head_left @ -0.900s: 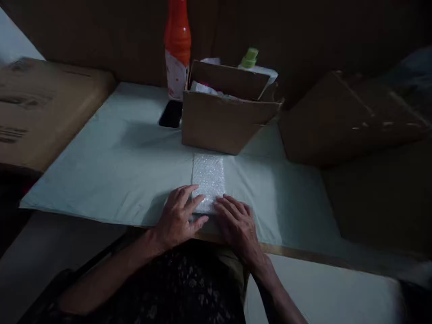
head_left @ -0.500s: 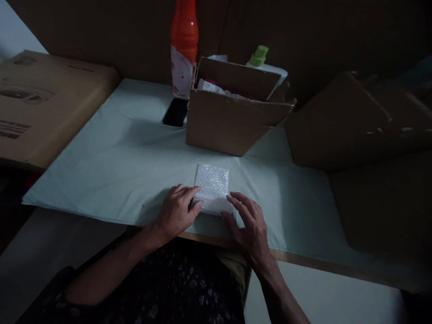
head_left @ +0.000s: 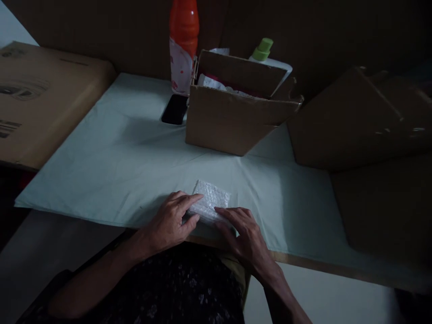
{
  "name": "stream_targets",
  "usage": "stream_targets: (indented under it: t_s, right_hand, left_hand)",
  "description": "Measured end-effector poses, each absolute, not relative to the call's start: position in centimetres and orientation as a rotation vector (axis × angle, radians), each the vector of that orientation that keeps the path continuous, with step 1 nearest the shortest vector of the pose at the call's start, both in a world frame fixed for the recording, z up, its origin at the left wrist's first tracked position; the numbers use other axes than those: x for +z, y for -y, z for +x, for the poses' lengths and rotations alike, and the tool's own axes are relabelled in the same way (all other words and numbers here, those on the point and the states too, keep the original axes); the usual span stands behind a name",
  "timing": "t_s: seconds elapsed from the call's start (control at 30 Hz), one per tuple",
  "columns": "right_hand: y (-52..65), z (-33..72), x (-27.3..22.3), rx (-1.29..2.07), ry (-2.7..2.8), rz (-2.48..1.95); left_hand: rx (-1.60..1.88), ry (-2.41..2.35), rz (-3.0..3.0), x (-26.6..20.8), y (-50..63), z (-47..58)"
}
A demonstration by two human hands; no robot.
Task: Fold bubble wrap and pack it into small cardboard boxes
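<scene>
A small folded piece of clear bubble wrap (head_left: pixel 212 194) lies close to the table's front edge, its near part rolled or folded over. My left hand (head_left: pixel 173 220) grips its left side, index finger on top and thumb at the near edge. From the right, my right hand (head_left: pixel 245 229) holds the near right corner, fingers laid over the fold and thumb low in front. Whether anything is wrapped inside, I cannot tell.
A light green cloth (head_left: pixel 141 153) covers the table. Behind the wrap stands an open cardboard box (head_left: pixel 232 119). Beside it are a black phone (head_left: pixel 174 109), an orange bottle (head_left: pixel 184 45) and a green-capped bottle (head_left: pixel 263 49). Larger cartons flank both sides: left (head_left: pixel 57 99), right (head_left: pixel 344 121).
The bubble wrap has come nearer to me and looks shorter, its near part folded over. Both hands moved slightly toward me with it; the right one slid left over the fold.
</scene>
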State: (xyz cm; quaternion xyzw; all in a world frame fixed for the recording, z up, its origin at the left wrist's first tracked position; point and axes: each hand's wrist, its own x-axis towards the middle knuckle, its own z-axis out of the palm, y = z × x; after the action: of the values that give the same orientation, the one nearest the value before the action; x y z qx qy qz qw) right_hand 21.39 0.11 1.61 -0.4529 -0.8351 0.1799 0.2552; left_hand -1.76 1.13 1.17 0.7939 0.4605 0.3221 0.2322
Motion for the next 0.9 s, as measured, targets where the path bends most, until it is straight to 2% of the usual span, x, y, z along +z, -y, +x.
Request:
stream_targets:
  t_s: [0.13, 0.23, 0.43, 0.57, 0.9]
  right_hand:
    - [0.2, 21.1, 1.3, 0.243, 2.261, -1.330]
    - [0.1, 21.0, 0.7, 0.068, 2.277, -1.373]
    - [-2.3, 21.1, -0.3, 0.059, 2.365, -1.460]
    - [-4.3, 21.2, -0.3, 0.183, 2.398, -1.564]
    - [-4.0, 21.2, -0.5, 0.391, 2.272, -1.358]
  left_hand:
    - [0.835, -1.387, 2.244, 1.0, -2.3, -1.2]
    - [0.672, -1.542, 2.284, 0.9, -3.7, -0.5]
    - [0.420, -1.738, 2.268, 1.4, -5.4, 0.3]
    - [0.509, -1.741, 2.222, 1.1, -5.2, 0.0]
    - [0.837, -1.585, 1.957, -0.1, -4.6, -1.7]
